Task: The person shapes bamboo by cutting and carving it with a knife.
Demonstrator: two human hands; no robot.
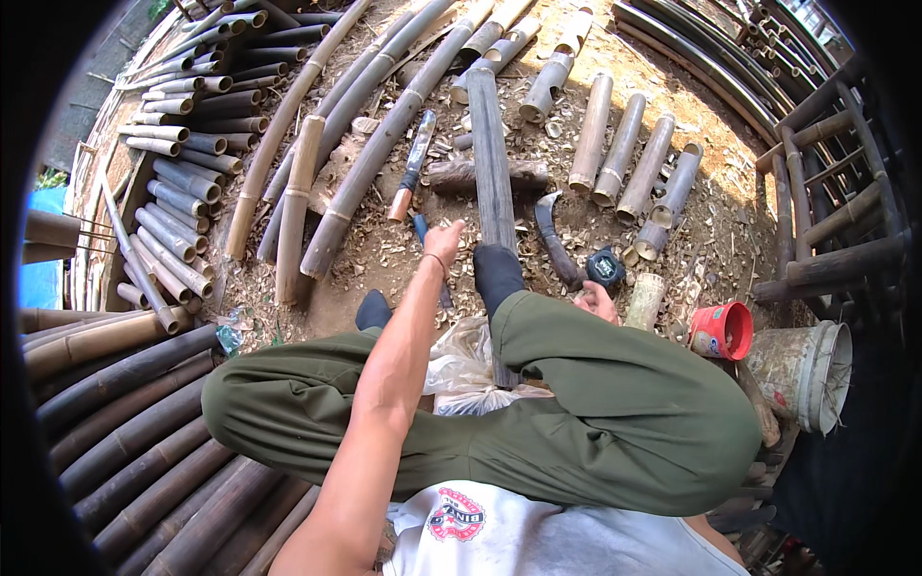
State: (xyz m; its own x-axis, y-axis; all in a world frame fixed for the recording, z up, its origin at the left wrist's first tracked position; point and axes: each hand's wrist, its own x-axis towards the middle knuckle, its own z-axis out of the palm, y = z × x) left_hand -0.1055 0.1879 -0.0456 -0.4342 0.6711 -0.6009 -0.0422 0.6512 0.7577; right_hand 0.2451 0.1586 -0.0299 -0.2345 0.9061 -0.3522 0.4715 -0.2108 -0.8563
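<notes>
My left hand [444,240] is closed over the ground between my feet, its fingers curled; whatever they may hold is hidden. A dark-blue-handled tool [421,228] passes beneath that wrist. Beside my right knee, my right hand [597,303] shows only partly, fingers apart, just short of a black tape measure [605,267] on the ground. A long grey bamboo or wooden strip [492,154] rests across a short log [451,177], under my dark-socked foot [496,274]. A curved blade with a dark handle [552,240] and a large knife [413,168] lie nearby.
Cut bamboo tubes [622,149] lie ahead on chip-strewn ground, with long poles [403,110] at left. Stacked bamboo [178,206] fills the left side. A red bucket [706,331], a dirty white bucket [797,374] and a bamboo frame [826,182] stand at right. A plastic bag [456,370] lies between my legs.
</notes>
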